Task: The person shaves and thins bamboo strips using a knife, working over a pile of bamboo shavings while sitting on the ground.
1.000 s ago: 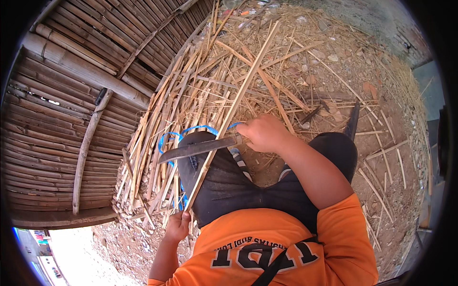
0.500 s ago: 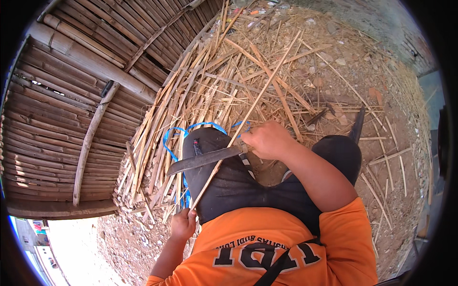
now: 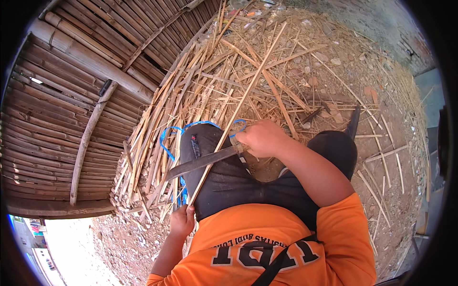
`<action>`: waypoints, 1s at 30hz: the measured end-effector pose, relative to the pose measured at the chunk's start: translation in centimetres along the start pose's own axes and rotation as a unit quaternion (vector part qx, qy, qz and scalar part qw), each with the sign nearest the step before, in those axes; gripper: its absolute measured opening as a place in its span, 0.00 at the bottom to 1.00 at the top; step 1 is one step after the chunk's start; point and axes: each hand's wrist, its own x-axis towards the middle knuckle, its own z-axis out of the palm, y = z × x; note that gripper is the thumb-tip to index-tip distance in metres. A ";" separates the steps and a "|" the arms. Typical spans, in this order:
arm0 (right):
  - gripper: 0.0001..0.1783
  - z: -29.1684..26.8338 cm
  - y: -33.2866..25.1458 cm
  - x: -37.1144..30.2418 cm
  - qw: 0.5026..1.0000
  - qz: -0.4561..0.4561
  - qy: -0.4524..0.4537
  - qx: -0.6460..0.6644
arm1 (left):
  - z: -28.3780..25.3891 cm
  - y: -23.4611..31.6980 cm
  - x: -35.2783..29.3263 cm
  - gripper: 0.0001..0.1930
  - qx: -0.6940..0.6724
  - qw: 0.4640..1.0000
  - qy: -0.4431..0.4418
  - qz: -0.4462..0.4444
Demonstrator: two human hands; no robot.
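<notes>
My right hand [image 3: 263, 138] is wrapped round the handle of a machete [image 3: 202, 161], whose dark, broad blade points left across my thigh. A long, thin bamboo strip [image 3: 241, 101] runs from my left hand [image 3: 182, 220] up and away to the far right, crossing the blade. The near end of that strip is pinched in my left fingers, beside my left hip. Where blade and strip cross, they lie against or very near each other; I cannot tell whether the edge bites in. My dark-trousered legs [image 3: 229, 176] are bent beneath them.
Split bamboo strips [image 3: 186, 90] lie heaped ahead and to the left, with blue strapping [image 3: 164, 138] by my left knee. A slatted bamboo panel [image 3: 52, 148] stands at the left. A dark blade-like piece [image 3: 353, 123] rests by my right knee. Shavings litter the dirt ground [image 3: 329, 71].
The strip's far end has swung slightly left and down. The machete and right hand have shifted a little left, with a small shift of the whole view. Both holds stay the same.
</notes>
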 end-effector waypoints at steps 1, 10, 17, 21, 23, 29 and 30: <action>0.20 -0.5 0.1 -0.1 1.000 0.003 -0.009 -0.014 | -0.1 -0.2 -0.1 0.21 0.017 1.000 0.009 0.011; 0.23 -0.7 7.8 0.4 0.945 0.223 0.152 0.184 | -0.8 0.2 0.6 0.20 0.025 1.000 -0.010 -0.007; 0.18 -2.8 0.4 -0.4 0.998 0.054 -0.005 0.044 | 0.4 -0.9 0.1 0.17 0.069 0.998 0.013 -0.005; 0.18 -3.4 6.4 -1.7 0.969 0.184 0.105 0.125 | 1.9 -1.4 0.5 0.15 0.096 0.994 0.046 0.033; 0.18 -4.0 6.6 -1.5 0.963 0.206 0.110 0.132 | 2.1 -1.7 0.4 0.15 0.093 0.993 0.051 0.042; 0.19 -4.3 2.0 -1.4 0.993 0.072 -0.060 0.070 | 1.9 -2.5 0.4 0.15 0.095 0.993 0.044 0.049; 0.19 -5.1 1.5 -1.6 0.993 0.067 -0.080 0.055 | 1.9 -2.7 0.2 0.15 0.091 0.994 0.044 0.050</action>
